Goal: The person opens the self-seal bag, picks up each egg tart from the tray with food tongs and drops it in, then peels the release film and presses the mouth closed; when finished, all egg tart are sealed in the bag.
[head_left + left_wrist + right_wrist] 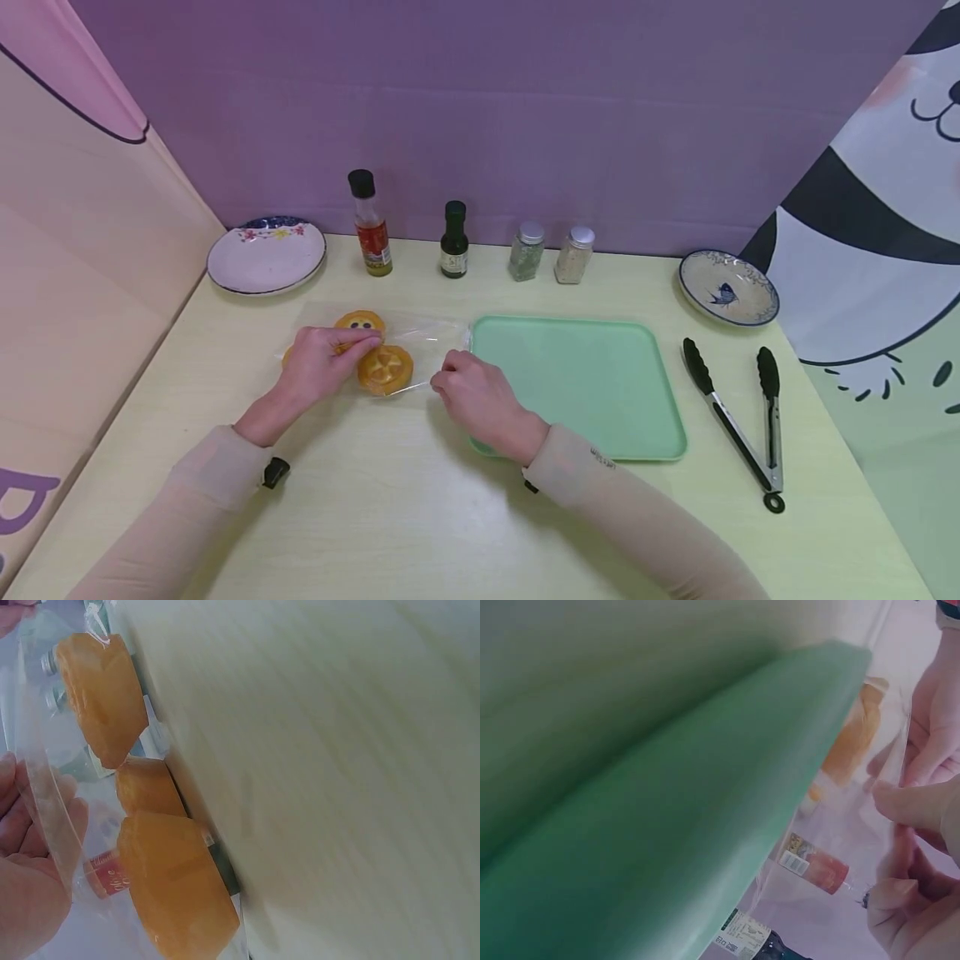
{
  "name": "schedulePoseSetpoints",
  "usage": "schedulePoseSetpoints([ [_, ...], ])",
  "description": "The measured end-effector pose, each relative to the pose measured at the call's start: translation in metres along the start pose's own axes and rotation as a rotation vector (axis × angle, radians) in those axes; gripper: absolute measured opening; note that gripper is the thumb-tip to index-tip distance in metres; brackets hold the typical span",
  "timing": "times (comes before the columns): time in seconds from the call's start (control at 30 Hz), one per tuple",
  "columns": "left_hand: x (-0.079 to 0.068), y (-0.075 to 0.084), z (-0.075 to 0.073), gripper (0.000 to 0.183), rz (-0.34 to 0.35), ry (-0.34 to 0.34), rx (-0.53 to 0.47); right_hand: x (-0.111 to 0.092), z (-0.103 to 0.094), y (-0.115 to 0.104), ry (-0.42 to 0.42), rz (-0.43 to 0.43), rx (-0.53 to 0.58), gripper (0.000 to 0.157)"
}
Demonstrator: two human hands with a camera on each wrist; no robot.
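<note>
A clear plastic bag (438, 335) lies left of the green tray, with several round golden buns (386, 371) inside; one bun (360, 320) bears dark eye-like spots. My left hand (317, 364) reaches over the buns, thumb and fingers pinching the bag's film. At the bag's right end, my right hand (483, 402) pinches the edge of the plastic between thumb and fingers. The left wrist view has the buns (180, 881) side by side behind the film, with the left hand (34, 855) beside them. In the right wrist view the thumb (919, 804) presses on the film.
The green tray (577, 392) is just right of the bag, under the right forearm. Black-tipped tongs (738, 433) lie spread at the right. Along the back stand a red-labelled bottle (372, 237), a dark bottle (453, 242), two shakers (527, 254) and two plates (266, 258).
</note>
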State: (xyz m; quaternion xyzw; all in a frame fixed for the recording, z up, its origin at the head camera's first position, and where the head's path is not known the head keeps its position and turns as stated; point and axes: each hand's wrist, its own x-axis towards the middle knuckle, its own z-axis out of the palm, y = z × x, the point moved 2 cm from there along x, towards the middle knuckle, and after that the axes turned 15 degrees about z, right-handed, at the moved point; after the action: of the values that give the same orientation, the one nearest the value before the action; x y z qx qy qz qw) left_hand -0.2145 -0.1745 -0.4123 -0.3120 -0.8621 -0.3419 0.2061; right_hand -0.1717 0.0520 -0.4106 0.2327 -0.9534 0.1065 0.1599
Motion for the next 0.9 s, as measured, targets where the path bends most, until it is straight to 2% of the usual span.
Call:
schedulePoseSetpoints([
  [0.13,0.003,0.001,-0.002,0.015,0.027,-0.047,0.012,0.001,-0.001,0.0,0.05,-0.019,0.016,0.013],
  [0.27,0.014,0.0,-0.007,0.016,0.056,-0.144,-0.01,-0.001,-0.004,-0.004,0.058,-0.037,0.008,0.012],
  [0.4,0.035,0.001,-0.014,0.02,-0.004,-0.289,-0.046,-0.003,-0.004,-0.005,0.037,-0.037,0.007,0.011],
  [0.5,0.055,-0.002,-0.016,0.028,-0.085,-0.43,-0.089,-0.005,-0.004,-0.005,0.029,-0.036,-0.004,0.012],
  [0.57,0.069,-0.008,-0.015,0.032,-0.126,-0.5,-0.131,-0.006,-0.003,-0.005,0.024,-0.035,-0.01,0.011],
  [0.67,0.087,-0.018,-0.013,0.034,-0.173,-0.565,-0.167,-0.007,-0.002,-0.006,0.016,-0.042,-0.021,0.011],
  [0.8,0.107,-0.029,-0.008,0.033,-0.186,-0.649,-0.136,-0.008,-0.001,-0.007,0.014,-0.051,-0.024,0.011],
  [0.9,0.12,-0.033,0.0,0.035,-0.203,-0.741,-0.124,-0.008,-0.001,-0.006,0.024,-0.044,-0.018,0.009],
])
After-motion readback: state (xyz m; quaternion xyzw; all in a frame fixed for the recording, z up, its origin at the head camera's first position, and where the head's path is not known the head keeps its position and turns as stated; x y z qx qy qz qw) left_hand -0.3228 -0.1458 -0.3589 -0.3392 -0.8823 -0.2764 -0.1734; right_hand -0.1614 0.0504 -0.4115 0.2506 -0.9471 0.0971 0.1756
